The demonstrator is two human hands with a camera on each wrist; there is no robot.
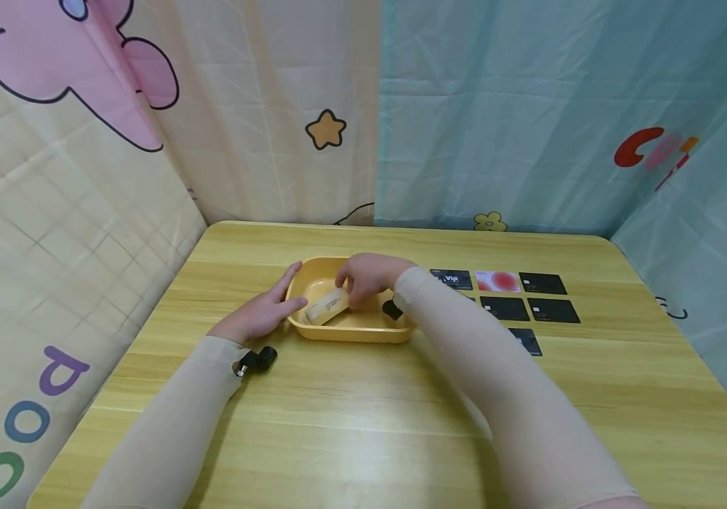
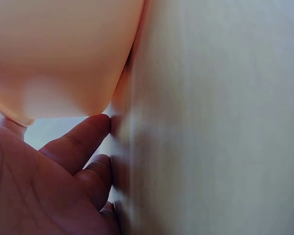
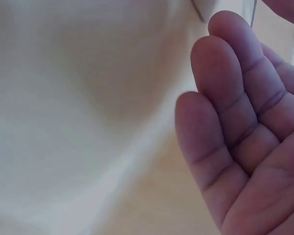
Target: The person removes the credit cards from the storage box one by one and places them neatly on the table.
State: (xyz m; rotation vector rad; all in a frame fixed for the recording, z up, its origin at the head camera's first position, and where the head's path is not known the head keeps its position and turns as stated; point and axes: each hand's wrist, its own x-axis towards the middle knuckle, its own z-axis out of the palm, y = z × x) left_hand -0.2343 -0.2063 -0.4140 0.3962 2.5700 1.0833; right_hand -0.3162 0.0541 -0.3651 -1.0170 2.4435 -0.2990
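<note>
A shallow yellow-orange basin (image 1: 350,334) stands on the table. My left hand (image 1: 258,313) rests against its left side, the thumb lying over the rim. In the left wrist view, straight fingers (image 2: 81,139) touch the basin's outer wall (image 2: 63,63) and the tabletop. My right hand (image 1: 371,274) reaches into the basin and pinches one end of a small pale box (image 1: 327,307) with script lettering. That box lies tilted inside the basin. The right wrist view shows several fingers (image 3: 218,73) side by side, while the pinched end is hidden there.
Cards lie in rows right of the basin: a black "Vip" card (image 1: 455,280), a pink-red card (image 1: 497,281) and several black cards (image 1: 554,310). My right forearm covers part of them. Patterned curtains (image 1: 497,106) surround the wooden table (image 1: 350,424).
</note>
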